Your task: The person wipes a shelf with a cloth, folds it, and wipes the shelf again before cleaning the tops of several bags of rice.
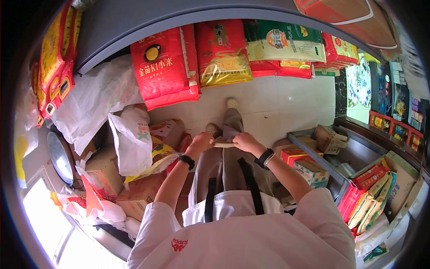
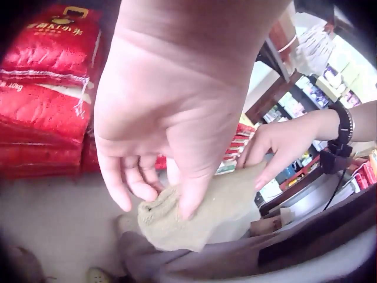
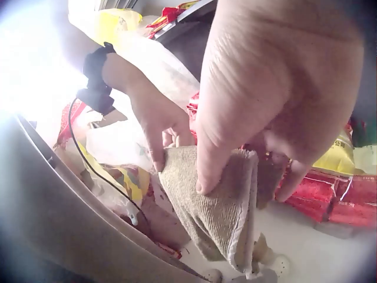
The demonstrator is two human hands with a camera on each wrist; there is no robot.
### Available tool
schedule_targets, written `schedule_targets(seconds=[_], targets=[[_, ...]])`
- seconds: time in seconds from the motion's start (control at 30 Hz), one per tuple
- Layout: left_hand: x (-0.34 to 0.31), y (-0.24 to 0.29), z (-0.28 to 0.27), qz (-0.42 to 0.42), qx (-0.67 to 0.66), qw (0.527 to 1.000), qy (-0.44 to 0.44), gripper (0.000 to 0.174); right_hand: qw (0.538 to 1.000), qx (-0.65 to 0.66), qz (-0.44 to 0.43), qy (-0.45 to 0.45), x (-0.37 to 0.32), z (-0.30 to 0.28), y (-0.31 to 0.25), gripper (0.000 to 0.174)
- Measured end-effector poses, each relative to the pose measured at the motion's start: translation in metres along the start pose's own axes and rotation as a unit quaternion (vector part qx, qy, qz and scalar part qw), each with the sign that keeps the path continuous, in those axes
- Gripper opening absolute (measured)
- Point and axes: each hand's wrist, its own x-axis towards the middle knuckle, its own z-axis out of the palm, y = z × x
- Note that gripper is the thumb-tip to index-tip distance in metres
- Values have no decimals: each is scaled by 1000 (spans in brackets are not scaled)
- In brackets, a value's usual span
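A folded tan cloth (image 1: 223, 144) is held level between both hands in front of the person's legs. My left hand (image 1: 201, 142) pinches one end; in the left wrist view its thumb lies on top of the cloth (image 2: 206, 215). At the other end, my right hand (image 1: 247, 142) grips with the thumb on the near face, as the right wrist view shows on the ribbed cloth (image 3: 206, 203). Layered edges hang down below the right hand (image 3: 277, 100). The undersides of the fingers are partly hidden.
Red grain bags (image 1: 163, 67) and a green-white bag (image 1: 286, 42) line the far side under a grey shelf edge (image 1: 215, 13). Plastic bags (image 1: 130, 143) and cartons (image 1: 105, 170) stand at left. A metal-framed rack (image 1: 313, 152) stands at right, with tiled floor (image 1: 277, 103) between.
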Motion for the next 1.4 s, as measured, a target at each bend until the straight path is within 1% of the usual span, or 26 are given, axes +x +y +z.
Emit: schedule_targets(seconds=[0.13,0.2,0.27,0.33,0.4,0.47,0.5,0.53,0.57,0.6,0.67,0.73,0.8,0.83,0.87,0.9,0.93,1.0,1.07,1.1,1.2,1.23,1.27,1.3,1.37,1.4], targets=[[24,-16,-3,-1,37,999,1,22,1000,20,20,3,15,2,24,11],[43,-26,-10,24,18,999,18,29,998,37,46,20,28,-5,41,16],[59,-12,-45,-33,20,999,9,28,997,33,53,40,42,-33,48,17],[70,8,-88,-10,51,998,47,24,993,61,74,65,57,-70,53,14],[89,11,-124,59,58,992,93,22,989,75,58,116,73,-102,63,12],[105,20,-155,42,74,983,163,21,987,29,39,152,90,-141,68,11],[111,26,-172,40,73,983,165,21,982,30,52,180,92,-164,59,12],[116,34,-187,57,82,973,208,22,976,31,66,207,96,-182,53,14],[121,39,-198,74,90,961,250,22,968,16,30,247,103,-191,57,18],[125,44,-205,71,88,961,252,22,965,-10,4,263,109,-201,61,21],[136,45,-212,94,131,943,292,22,961,-9,3,277,119,-206,69,22],[157,29,-195,103,149,933,312,23,969,-20,18,247,130,-200,84,22],[173,15,-176,48,143,968,202,22,975,-33,33,216,137,-182,104,22],[167,25,-172,4,108,976,191,20,982,-35,59,176,141,-170,115,22],[172,19,-165,0,103,976,192,20,986,-37,86,136,144,-160,123,22],[175,15,-156,1,90,977,195,20,987,-24,88,134,146,-150,131,22],[178,10,-147,1,77,977,198,20,988,-26,84,127,147,-149,131,22],[185,0,-137,4,54,979,196,21,990,8,125,64,147,-149,131,23],[188,2,-141,-10,92,986,137,21,993,4,107,41,150,-156,133,22],[189,3,-145,-13,90,986,140,21,996,2,92,23,152,-162,134,21],[182,19,-173,2,64,987,145,22,998,-1,58,28,162,-183,139,24],[184,23,-189,2,83,986,145,23,994,-1,34,101,163,-190,138,19],[188,25,-203,2,103,984,145,24,992,5,18,125,164,-206,132,20],[189,26,-216,1,101,984,147,24,993,-2,36,111,166,-224,126,21],[189,27,-239,27,88,961,262,23,994,-9,52,96,169,-253,115,22],[186,30,-245,25,87,960,263,23,987,-21,8,159,170,-262,113,23]])
